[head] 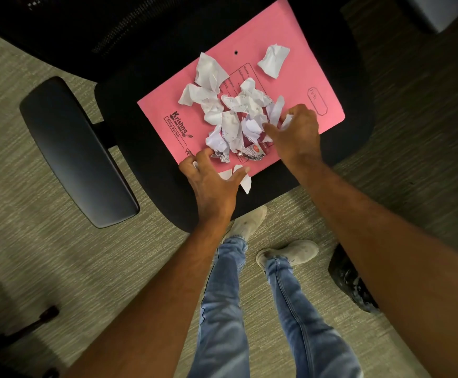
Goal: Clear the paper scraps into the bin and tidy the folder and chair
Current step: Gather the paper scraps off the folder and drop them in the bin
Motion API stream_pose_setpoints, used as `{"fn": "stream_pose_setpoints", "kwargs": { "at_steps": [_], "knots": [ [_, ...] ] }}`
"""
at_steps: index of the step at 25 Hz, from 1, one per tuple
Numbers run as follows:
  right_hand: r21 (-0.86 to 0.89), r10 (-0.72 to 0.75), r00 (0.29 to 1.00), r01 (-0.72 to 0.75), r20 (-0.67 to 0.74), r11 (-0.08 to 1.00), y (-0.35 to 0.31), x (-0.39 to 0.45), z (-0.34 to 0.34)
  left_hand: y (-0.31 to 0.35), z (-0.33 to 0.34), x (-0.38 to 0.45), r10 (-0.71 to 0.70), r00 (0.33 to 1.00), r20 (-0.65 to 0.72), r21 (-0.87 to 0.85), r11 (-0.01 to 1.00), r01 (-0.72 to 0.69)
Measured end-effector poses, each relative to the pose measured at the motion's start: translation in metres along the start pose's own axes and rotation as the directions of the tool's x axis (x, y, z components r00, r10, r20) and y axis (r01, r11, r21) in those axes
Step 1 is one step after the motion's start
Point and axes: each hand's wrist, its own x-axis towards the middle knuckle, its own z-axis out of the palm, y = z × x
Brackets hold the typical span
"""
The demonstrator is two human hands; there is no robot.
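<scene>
Now | crumpled white paper scraps [233, 115] lie heaped on flat pink card folder [249, 85] on black chair seat [146, 175] | left hand [211, 184] spread wide by folder's near edge | right hand [293, 135] curled, touching scraps, hold unclear | scraps look light, soft; scoop underneath.

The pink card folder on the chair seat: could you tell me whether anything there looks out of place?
Yes. Crumpled white paper scraps litter the pink card folder, which lies askew on the black chair seat. One scrap has slipped off its near edge.
</scene>
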Motion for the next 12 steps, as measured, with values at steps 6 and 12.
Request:
{"fn": "stream_pose_setpoints", "kwargs": {
  "at_steps": [6,12],
  "knots": [
    [-0.068,-0.033,0.999,0.032,-0.006,0.997,-0.001,-0.004,-0.004,-0.012,0.003,0.002,0.049,0.999,-0.016,0.145,0.988,-0.046],
    [0.094,-0.021,1.0,0.022,-0.005,0.995,0.01,-0.011,-0.012,-0.014,0.002,0.004,0.1,0.994,-0.031,0.204,0.975,-0.092]
  ]
}}
